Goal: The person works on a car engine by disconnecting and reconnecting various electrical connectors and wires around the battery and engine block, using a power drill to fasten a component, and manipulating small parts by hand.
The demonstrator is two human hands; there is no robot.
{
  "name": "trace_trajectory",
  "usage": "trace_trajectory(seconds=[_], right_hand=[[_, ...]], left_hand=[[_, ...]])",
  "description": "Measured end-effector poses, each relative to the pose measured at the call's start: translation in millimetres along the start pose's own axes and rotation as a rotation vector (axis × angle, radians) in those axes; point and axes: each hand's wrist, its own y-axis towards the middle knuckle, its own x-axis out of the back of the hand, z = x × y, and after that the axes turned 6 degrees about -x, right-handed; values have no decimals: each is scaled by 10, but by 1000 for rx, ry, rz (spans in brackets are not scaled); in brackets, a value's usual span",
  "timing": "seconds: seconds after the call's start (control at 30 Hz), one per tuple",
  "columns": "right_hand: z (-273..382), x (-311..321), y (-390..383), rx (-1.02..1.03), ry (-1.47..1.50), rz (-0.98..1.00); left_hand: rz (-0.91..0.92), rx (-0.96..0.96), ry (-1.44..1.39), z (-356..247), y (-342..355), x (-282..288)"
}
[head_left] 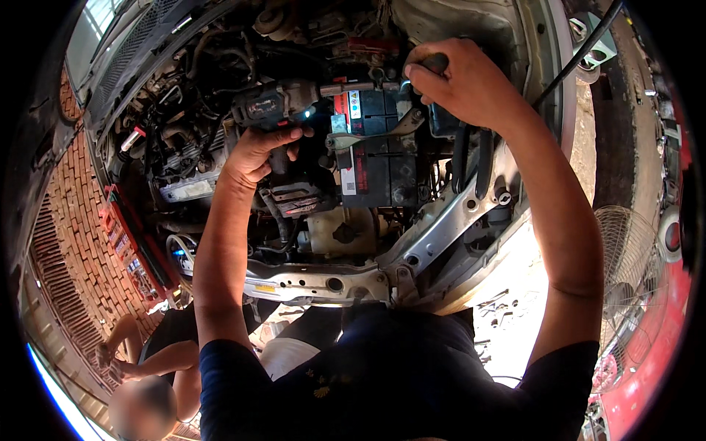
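My left hand [266, 151] is closed round the grip of a black cordless impact wrench [273, 104], its small lamp lit. A long extension bar [349, 88] runs from its nose to the right, over the far part of a black car battery [379, 173]. A metal hold-down bracket [382, 136] crosses the battery. My right hand [463, 82] is at the far end of the bar, fingers curled round a dark, rounded piece [438, 63]. What exactly it grips is partly hidden by the fingers.
The engine [187, 143] fills the left of the bay. A metal front crossmember [316, 285] lies close to my body. A red tool case [132, 242] stands at left, with another person's hands [114, 364] below it. A wire fan [625, 264] stands at right.
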Motion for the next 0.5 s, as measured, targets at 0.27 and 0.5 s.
trace_trajectory(seconds=[0.27,0.5], right_hand=[[-27,-34,8,-26,-34,-91],[-35,47,101,-66,-172,-102]], left_hand=[[89,-56,-17,-83,-38,105],[67,-173,-56,-203,-354,309]])
